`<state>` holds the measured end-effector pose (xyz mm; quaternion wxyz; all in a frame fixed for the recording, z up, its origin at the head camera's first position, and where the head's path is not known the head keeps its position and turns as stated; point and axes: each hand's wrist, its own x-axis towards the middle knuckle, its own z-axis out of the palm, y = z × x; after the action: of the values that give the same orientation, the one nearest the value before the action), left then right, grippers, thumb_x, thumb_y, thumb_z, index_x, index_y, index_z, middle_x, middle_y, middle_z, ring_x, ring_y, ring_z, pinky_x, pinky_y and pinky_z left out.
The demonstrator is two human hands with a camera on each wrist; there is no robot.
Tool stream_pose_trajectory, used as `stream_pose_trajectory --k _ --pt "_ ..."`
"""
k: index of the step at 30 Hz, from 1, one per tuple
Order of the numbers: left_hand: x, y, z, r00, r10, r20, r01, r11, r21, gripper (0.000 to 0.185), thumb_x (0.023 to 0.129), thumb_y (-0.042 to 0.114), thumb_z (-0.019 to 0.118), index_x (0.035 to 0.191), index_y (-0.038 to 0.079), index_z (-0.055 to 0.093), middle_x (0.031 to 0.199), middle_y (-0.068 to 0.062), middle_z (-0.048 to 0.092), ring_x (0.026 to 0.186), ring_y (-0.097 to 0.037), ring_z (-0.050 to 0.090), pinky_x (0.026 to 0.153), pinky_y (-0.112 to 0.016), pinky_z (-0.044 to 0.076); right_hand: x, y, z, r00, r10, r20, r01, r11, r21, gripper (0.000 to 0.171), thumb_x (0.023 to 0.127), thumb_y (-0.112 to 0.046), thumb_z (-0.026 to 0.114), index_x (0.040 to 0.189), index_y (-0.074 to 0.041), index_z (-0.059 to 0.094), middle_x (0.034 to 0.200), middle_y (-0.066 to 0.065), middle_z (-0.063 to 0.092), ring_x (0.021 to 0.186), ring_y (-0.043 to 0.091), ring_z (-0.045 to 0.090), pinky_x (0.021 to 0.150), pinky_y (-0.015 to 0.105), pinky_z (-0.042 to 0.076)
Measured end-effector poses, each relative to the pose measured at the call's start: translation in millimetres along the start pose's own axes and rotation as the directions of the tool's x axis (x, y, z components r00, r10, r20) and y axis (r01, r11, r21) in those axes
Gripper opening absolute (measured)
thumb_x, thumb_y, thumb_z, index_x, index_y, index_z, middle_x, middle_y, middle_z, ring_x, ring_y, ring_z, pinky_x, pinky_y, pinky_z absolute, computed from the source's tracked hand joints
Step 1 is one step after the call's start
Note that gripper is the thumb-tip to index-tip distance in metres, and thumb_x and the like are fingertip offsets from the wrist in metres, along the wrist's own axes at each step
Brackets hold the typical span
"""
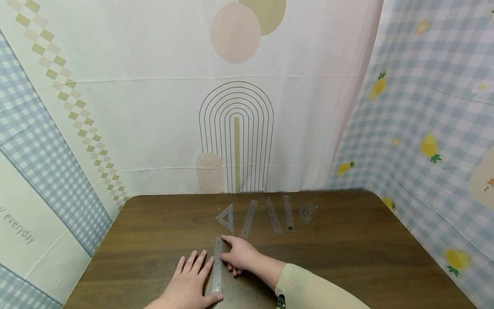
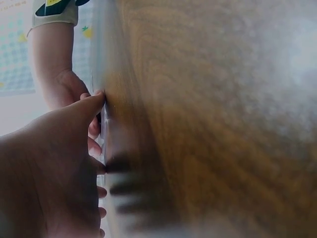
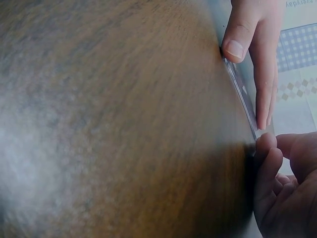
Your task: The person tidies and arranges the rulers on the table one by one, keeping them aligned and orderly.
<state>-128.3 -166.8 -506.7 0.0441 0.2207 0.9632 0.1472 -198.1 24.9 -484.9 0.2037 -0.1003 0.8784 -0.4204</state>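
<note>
A clear straight ruler (image 1: 218, 268) lies flat on the wooden table, its length running away from me. My left hand (image 1: 188, 282) rests at its left with fingers spread. The left thumb touches the ruler's near end, and the left index fingertip is beside its left edge. From the right, my right hand (image 1: 242, 253) reaches the ruler's far half. Its index finger and thumb touch the right edge while the other fingers bend underneath. In the right wrist view the ruler (image 3: 241, 94) appears as a thin edge, with the left hand (image 3: 255, 54) beyond.
Along the table's back lie a clear set square (image 1: 230, 214), three more clear rulers, the nearest a slanted ruler (image 1: 248, 219), and a clear protractor (image 1: 308, 213). Patterned cloths hang behind and on both sides of the wooden table (image 1: 347, 257).
</note>
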Motion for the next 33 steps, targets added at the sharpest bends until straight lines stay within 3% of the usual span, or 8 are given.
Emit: stream_pose_trajectory --k 18,24,33 --pt "0.6 2.5 -3.6 0.999 -0.011 0.040 0.012 0.999 -0.031 0.104 0.080 0.084 0.049 0.150 0.007 0.044 0.157 -0.019 0.032 0.145 -0.045 0.022 0.111 -0.067 0.014 -0.6 -0.3 -0.1 1.000 0.002 0.000 -0.002 1.000 0.006 0.064 0.092 -0.015 0.070 0.151 -0.013 0.044 0.051 0.008 0.061 0.033 0.013 0.051 0.035 0.032 0.046" --pt "1.2 1.4 -0.5 1.000 -0.007 0.019 0.007 1.000 -0.008 0.104 0.080 0.084 0.049 0.149 0.007 0.045 0.157 -0.019 0.033 0.145 -0.045 0.023 0.111 -0.067 0.016 -0.4 0.8 -0.1 1.000 -0.001 -0.003 0.001 1.000 0.016 0.064 0.092 -0.015 0.070 0.151 -0.012 0.043 0.051 0.009 0.061 0.033 0.013 0.051 0.035 0.033 0.046" --pt "1.4 5.6 -6.2 0.999 -0.017 0.034 0.018 0.999 -0.034 0.100 0.082 0.080 0.051 0.150 0.007 0.044 0.157 -0.019 0.032 0.145 -0.045 0.022 0.111 -0.068 0.015 -2.5 5.2 0.2 0.999 -0.026 -0.041 0.029 0.998 0.062 0.061 0.093 -0.015 0.069 0.150 -0.013 0.045 0.053 0.008 0.061 0.033 0.013 0.051 0.036 0.034 0.048"
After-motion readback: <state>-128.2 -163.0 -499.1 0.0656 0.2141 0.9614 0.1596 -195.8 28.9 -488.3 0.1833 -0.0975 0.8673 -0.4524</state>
